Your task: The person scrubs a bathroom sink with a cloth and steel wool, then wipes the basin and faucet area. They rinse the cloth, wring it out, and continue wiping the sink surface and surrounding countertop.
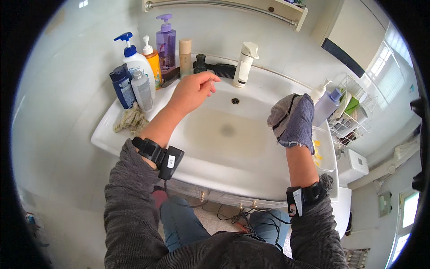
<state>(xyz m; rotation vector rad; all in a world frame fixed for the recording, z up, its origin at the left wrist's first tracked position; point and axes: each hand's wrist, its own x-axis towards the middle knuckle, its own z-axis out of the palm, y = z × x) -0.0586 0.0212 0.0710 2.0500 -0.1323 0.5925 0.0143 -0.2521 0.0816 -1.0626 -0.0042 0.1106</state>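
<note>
My left hand [196,89] hovers over the back left of a white washbasin [215,180], fingers loosely bent, with nothing visible in it. A grey and purplish-grey cloth [293,121], sock- or mitt-like with dark stripes and a frayed edge, covers my right hand down to the wrist [299,161]. Under the cloth, the fingers are hidden. This covered hand is above the basin's right side. Cloudy water [201,134] stands in the bowl, with the dark drain [227,130] blurred beneath it. A white tap [245,64] rises from the back rim, above a round overflow hole [235,101].
Several bottles, including a purple pump bottle [166,47], crowd the left rim near a crumpled rag [131,120]. Behind my left hand lies a black comb [221,70]. A clear plastic tray [324,151] and a lilac bottle [326,106] flank the right side. Cables [235,215] hang below.
</note>
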